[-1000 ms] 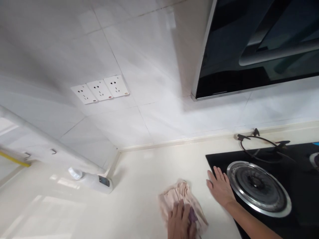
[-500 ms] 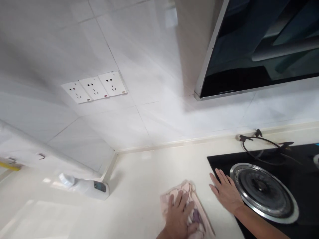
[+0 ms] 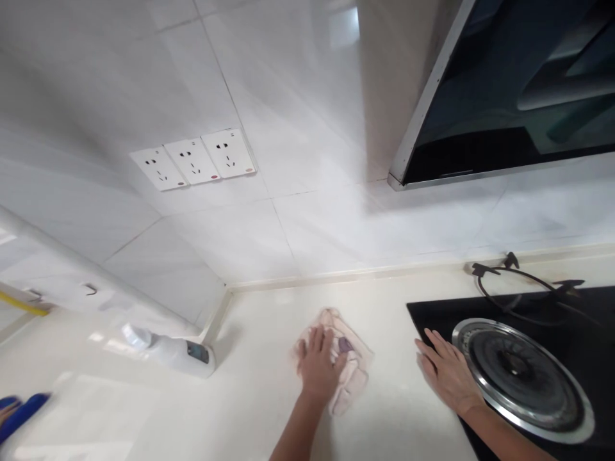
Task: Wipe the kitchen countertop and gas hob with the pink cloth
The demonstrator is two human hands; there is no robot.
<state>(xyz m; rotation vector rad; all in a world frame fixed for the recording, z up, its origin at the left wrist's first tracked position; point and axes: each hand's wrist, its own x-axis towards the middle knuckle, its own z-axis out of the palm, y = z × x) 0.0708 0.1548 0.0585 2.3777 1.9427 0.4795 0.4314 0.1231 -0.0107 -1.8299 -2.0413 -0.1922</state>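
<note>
A crumpled, pale pink cloth with a purple patch lies slightly blurred on the cream counter, between the white bottle and the black stove. The left hand rests palm down on it, fingers spread rather than clenched, forearm reaching up from the bottom edge. The right hand lies open and flat across the stove's left edge. The bottle's dark label is too small to read.

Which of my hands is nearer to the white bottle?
Left. Your left hand lies on the cloth, to the right of the bottle; your right hand is farther right, at the edge of the stove.
</note>
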